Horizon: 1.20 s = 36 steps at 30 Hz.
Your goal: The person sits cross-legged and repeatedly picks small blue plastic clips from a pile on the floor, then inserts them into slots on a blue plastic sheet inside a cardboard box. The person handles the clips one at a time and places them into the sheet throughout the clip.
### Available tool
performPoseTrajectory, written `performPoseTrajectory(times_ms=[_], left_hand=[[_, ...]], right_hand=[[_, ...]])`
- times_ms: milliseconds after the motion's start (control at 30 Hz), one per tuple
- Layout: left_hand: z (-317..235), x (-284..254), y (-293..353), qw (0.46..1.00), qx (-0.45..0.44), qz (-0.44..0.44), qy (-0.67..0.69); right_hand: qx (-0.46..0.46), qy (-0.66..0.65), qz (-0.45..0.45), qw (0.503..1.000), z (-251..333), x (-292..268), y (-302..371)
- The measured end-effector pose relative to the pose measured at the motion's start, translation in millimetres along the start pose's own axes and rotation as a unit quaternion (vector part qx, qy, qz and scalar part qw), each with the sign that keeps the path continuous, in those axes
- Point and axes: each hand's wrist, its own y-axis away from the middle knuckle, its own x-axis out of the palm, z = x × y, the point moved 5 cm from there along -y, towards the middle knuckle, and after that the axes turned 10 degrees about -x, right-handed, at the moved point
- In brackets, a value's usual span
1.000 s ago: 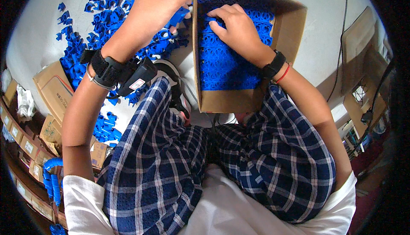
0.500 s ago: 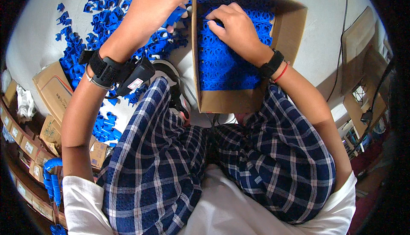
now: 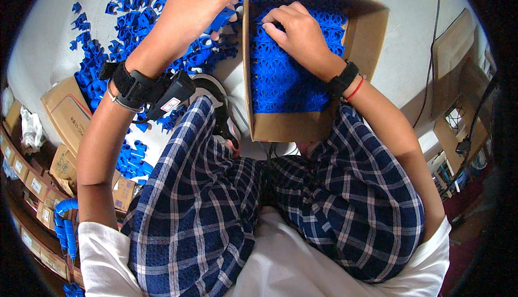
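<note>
An open cardboard box [image 3: 286, 128] stands between my knees, with rows of blue plastic pipe clips [image 3: 288, 70] packed in it. Inside it, my right hand [image 3: 298, 30] rests on the upper rows, fingers curled and thumb bent in. Whatever its fingertips pinch, if anything, is hidden. My left hand [image 3: 202, 5] is raised at the box's left wall, its thumb and fingers closed at the top edge. A blue pipe clip [image 3: 220, 21] shows under its curled fingers, against the palm. Many loose blue clips [image 3: 137, 24] lie scattered on the floor to the left.
A flattened piece of cardboard [image 3: 67, 111] and small cartons [image 3: 40, 186] sit at the left. Joined blue clips [image 3: 66, 232] hang at lower left. A shoe [image 3: 224, 111] is beside the box. At right, a dark cable [image 3: 434, 43] runs past a leaning board [image 3: 453, 62].
My right hand has shifted very slightly right within the box. My left hand stays in place with the blue clip.
</note>
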Motion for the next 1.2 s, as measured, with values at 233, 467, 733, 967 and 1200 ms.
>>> performPoseTrajectory(times_ms=[233, 467, 733, 967, 1200], left_hand=[[-1, 1, 0, 1.000, -0.007, -0.001, -0.002], [-11, 10, 10, 0.995, -0.030, 0.062, 0.079], [-11, 31, 19, 0.949, -0.147, 0.110, 0.255], [-10, 32, 21, 0.942, -0.144, 0.149, 0.264], [-7, 27, 16, 0.954, -0.135, 0.134, 0.233]], right_hand=[[-0.011, -0.012, -0.005, 1.000, 0, -2, -1], [0.007, -0.070, -0.109, 0.992, 21, -34, -15], [-0.093, -0.147, -0.135, 0.976, 66, -62, -38], [-0.104, -0.189, -0.156, 0.964, 65, -67, -43], [0.132, -0.326, -0.181, 0.918, 27, -78, -30]])
